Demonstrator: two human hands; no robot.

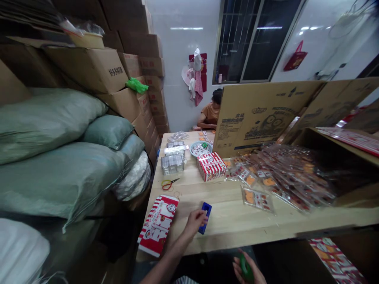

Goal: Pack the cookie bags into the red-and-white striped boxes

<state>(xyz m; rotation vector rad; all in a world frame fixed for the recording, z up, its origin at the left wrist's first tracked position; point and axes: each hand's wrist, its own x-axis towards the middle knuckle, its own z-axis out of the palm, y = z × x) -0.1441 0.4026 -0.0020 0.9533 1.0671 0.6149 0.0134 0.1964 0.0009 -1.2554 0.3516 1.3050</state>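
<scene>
Hands both hold something. The left hand [195, 221] grips a small blue thing [205, 216] at the near edge of the wooden table [237, 221], beside a red-and-white striped box [158, 225]. The right hand [248, 273], down below the table edge, is curled around a green thing [245, 268].

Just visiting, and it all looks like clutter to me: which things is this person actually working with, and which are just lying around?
In use: left hand gripping the blue piece on the table; right hand holding the green piece; flat striped box beside the left hand.
Lying about: scissors, second striped box, clear packets, bowl, green sacks.
</scene>
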